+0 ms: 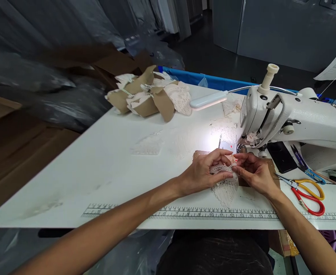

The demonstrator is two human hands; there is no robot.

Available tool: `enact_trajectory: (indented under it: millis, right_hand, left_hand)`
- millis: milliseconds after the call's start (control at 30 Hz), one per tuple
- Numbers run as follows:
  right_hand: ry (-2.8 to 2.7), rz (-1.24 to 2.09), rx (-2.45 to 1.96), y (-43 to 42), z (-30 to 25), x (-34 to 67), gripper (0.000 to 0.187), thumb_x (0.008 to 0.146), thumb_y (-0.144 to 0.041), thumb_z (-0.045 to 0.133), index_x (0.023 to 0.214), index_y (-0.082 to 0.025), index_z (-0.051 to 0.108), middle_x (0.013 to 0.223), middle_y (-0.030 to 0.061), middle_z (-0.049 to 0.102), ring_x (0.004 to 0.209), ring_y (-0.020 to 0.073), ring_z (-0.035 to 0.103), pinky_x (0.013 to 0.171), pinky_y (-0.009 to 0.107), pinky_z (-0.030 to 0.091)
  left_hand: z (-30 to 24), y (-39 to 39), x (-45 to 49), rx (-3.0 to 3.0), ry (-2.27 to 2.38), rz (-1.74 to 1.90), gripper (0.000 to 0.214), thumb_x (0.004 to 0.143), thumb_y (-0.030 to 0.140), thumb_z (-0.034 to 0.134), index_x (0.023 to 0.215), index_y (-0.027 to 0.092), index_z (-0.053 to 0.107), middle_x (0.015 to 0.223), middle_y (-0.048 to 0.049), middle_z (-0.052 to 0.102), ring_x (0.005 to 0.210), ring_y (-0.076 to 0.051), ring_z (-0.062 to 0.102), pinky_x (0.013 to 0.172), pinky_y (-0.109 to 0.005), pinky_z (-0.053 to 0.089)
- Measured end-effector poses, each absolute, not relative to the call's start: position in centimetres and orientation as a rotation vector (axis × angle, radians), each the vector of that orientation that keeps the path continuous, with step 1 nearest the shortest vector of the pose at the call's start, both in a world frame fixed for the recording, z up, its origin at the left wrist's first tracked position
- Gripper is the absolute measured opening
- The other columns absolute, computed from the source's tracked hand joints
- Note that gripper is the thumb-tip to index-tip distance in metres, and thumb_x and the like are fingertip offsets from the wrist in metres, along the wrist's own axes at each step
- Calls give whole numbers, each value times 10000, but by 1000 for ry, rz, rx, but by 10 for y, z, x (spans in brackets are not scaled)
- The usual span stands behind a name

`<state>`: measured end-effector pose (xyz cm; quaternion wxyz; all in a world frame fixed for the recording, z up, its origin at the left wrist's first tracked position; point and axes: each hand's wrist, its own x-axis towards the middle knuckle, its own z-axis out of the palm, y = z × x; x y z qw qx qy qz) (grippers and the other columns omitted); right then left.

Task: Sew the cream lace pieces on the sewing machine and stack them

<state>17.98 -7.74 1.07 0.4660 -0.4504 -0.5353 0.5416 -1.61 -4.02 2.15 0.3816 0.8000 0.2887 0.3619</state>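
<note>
My left hand [203,171] and my right hand [254,172] meet over a small piece of cream lace [224,185] lying on the white table [104,168]. Both hands pinch the lace's upper edge, fingertips nearly touching. A brown card piece [271,165] lies under the lace and my right hand. The hands are just in front of the needle area of a white sewing machine [299,118], which is lit by its lamp [208,100].
A heap of lace and brown card pieces [150,95] sits at the table's far side. Red-and-yellow scissors [305,191], blue snips [305,166] and a black phone [281,156] lie right of my hands. A printed ruler [185,212] runs along the near edge. Cardboard boxes [18,152] stand at left.
</note>
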Motion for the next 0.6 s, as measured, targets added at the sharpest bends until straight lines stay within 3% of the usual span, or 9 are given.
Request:
enact_trajectory:
  millis: [467, 600]
  right_hand:
    - [-1285, 1367, -1085, -79, 11, 176, 416, 746, -496, 773, 1036, -223, 655, 767, -10, 626, 656, 106, 581, 573, 258, 508]
    - [-1306, 1371, -1086, -78, 9, 179, 455, 747, -533, 769, 1063, -226, 652, 842, 13, 649, 761, 132, 623, 688, 294, 545]
  left_hand:
    - [23, -43, -13, 1851, 702, 930, 342, 867, 335, 684, 1121, 144, 558, 814, -42, 731, 744, -149, 714, 706, -295, 627]
    - [27, -42, -13, 1741, 719, 898, 329, 859, 320, 682, 1105, 143, 555, 746, -18, 709, 696, -144, 698, 642, -271, 601]
